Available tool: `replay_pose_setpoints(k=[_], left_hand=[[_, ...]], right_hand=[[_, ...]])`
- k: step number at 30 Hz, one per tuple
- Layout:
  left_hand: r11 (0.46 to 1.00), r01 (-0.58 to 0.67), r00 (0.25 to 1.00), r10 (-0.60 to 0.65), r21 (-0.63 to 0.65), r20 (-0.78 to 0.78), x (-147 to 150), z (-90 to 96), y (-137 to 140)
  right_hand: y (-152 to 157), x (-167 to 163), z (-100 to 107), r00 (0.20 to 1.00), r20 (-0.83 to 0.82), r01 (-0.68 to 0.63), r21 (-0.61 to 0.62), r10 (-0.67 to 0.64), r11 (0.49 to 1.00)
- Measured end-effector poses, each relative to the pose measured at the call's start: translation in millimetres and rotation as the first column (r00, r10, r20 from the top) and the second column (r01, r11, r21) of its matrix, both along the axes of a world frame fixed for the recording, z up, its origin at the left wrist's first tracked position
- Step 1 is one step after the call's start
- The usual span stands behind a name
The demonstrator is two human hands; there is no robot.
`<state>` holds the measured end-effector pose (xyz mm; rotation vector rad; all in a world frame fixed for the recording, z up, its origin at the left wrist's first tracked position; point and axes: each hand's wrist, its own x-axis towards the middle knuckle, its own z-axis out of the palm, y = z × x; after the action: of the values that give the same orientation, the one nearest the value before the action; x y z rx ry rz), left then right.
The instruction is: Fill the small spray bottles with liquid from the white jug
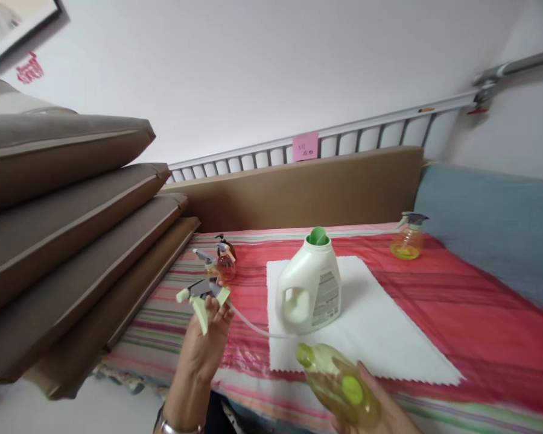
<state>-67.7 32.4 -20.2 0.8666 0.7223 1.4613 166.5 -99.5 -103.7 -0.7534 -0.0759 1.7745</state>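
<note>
My left hand (pixel 212 325) is closed around a trigger spray head (pixel 206 291), grey and pale green. Its thin clear dip tube (pixel 257 330) runs right, ending near the mouth of a yellow-green see-through bottle (pixel 339 383). That bottle lies tilted in my right hand (pixel 380 404), its open neck pointing up and left; part of the hand shows through it. Whether the tube's tip touches the neck I cannot tell. Behind them a white detergent jug (pixel 310 286) with a green pour spout (pixel 317 235) stands upright on a white cloth (pixel 389 337) with zigzag edges.
Several small pump and spray bottles (pixel 226 262) stand at the left. Another spray bottle (pixel 407 238) with yellow liquid is at the far right on the red striped cover (pixel 434 277). Brown cushions (pixel 95 241) are stacked at left; a blue-grey cushion (pixel 489 223) borders the right.
</note>
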Motion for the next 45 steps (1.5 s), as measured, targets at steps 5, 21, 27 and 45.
replay_pose_setpoints(k=[5,21,27,45], left_hand=[[0.999,0.012,0.983,-0.006,-0.032,0.184,-0.2,33.4,-31.9],[0.999,0.051,0.999,-0.051,0.009,-0.015,15.0,25.4,-39.7],[0.995,0.1,0.995,-0.099,-0.027,0.03,48.4,10.9,-57.9],[0.984,0.053,0.973,-0.012,-0.172,0.23,59.2,10.9,-65.5]], right_hand=[[-0.3,-12.3,14.9,0.999,-0.036,0.009,0.043,-0.007,0.999],[-13.3,-23.7,35.1,0.999,0.02,0.047,0.073,-0.049,0.996],[-4.2,-43.1,59.2,0.984,0.054,0.159,0.176,-0.171,0.971],[-0.6,-49.2,57.0,0.932,0.107,0.32,0.202,-0.346,0.926]])
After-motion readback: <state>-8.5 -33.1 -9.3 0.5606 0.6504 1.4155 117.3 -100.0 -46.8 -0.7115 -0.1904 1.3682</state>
